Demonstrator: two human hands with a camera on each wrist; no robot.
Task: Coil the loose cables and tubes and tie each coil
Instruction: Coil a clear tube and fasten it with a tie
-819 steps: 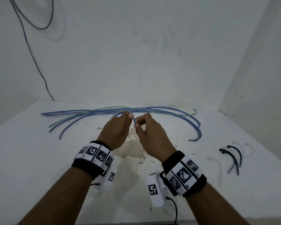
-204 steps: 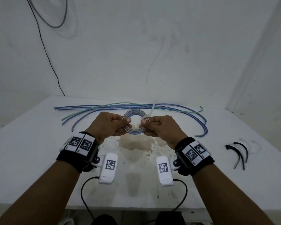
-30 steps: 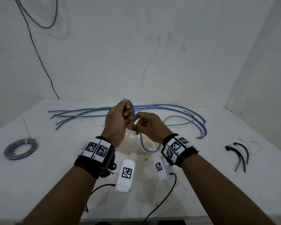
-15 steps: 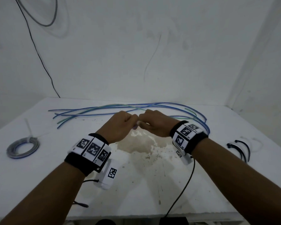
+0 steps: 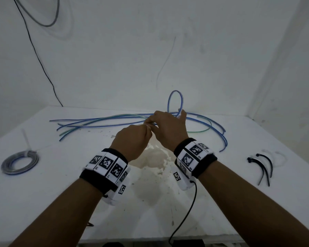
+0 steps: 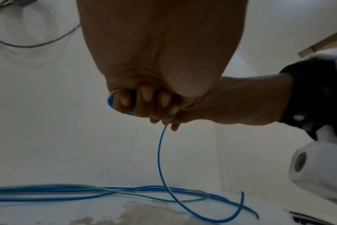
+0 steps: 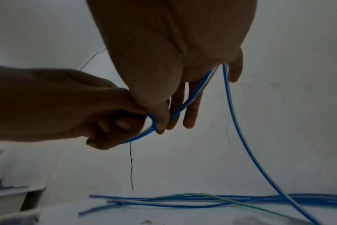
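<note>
Both hands meet above the desk (image 5: pixel 43 202): my left hand (image 5: pixel 132 141) is clenched on the start of a thin blue plastic tube (image 6: pixel 160 153), and my right hand (image 5: pixel 169 129), just beyond it, pinches the same tube with a raised loop arching over its fingers. The tube's free length drops away and to my right onto the loose blue and green tubes (image 5: pixel 103 120) lying left to right along the far edge, so I judge the right hand is the nearer one to draw slack.

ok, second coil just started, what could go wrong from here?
1. The blue tube arches up as one loose loop behind the right hand; it may spring open while winding.
2. Its tail crosses the loose tubes on the table and could drag or snag them.
3. The left hand pinches only the small starting turn, which could slip.
</note>
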